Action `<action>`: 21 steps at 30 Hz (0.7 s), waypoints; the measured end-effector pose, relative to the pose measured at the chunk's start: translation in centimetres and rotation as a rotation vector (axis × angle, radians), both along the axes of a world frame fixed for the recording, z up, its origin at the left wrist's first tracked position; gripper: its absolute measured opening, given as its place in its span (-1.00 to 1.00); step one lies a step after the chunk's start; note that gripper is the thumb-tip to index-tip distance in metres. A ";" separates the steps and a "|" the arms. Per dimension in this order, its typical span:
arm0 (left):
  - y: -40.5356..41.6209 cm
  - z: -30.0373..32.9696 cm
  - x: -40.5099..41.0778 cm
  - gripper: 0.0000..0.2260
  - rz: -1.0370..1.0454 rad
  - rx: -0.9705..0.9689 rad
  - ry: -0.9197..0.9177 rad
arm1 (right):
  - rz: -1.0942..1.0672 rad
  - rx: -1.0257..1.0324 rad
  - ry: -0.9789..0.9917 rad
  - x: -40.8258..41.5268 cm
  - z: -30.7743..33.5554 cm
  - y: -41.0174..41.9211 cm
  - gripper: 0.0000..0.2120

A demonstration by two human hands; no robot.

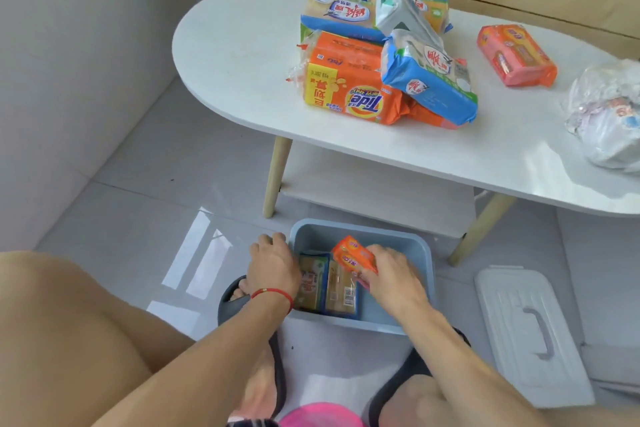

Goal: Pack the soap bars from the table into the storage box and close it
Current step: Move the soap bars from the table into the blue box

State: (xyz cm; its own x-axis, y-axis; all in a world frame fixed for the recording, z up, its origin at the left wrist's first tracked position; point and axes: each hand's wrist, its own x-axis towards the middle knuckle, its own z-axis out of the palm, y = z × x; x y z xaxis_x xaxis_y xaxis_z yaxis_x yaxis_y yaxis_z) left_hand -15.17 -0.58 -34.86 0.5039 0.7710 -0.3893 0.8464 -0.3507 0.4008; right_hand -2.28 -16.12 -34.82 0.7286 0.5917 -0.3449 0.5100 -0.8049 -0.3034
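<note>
A blue storage box [424,255] stands open on the floor between my feet. Two yellow-green soap packs [327,284] stand on edge inside it. My right hand [391,277] is shut on a small orange soap pack [353,255], held tilted over the box's middle. My left hand [273,265] grips the box's left rim. On the white oval table [242,55] lies a pile of soap packs: a large orange pack [349,87], a blue-wrapped pack [429,80], and others behind. A single orange-pink pack [516,54] lies apart to the right.
The box's white lid [530,333] with a grey handle lies on the floor to the right. A crumpled clear plastic bag [609,114] sits at the table's right end. A lower shelf [377,191] runs under the table. A grey wall is on the left.
</note>
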 end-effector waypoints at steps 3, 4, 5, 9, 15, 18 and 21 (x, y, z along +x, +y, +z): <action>0.7 -1.1 -0.5 -0.79 0.085 -0.169 0.008 | 0.218 -0.031 -0.215 -0.5 -2.1 2.7 -0.62; 0.6 -1.4 -0.6 -0.80 0.100 -0.204 -0.011 | 0.277 -0.049 -0.261 -0.8 -2.9 3.4 -0.56; 0.6 -1.7 -0.7 -0.79 0.113 -0.225 -0.025 | 0.326 -0.065 -0.288 -1.1 -3.6 4.1 -0.52; 1.0 -2.6 -0.8 -0.71 0.192 -0.279 -0.031 | 0.459 -0.113 -0.326 -1.8 -6.5 5.6 -0.47; 0.8 -3.4 -1.1 -0.70 0.189 -0.254 -0.039 | 0.466 -0.148 -0.230 -1.1 -8.8 6.4 -0.51; 0.9 -3.2 -1.1 -0.73 0.189 -0.249 -0.066 | 0.462 -0.171 -0.172 -0.7 -9.1 7.2 -0.54; 0.9 -2.8 -1.0 -0.73 0.203 -0.246 -0.085 | 0.430 -0.159 -0.136 -0.9 -8.7 7.4 -0.45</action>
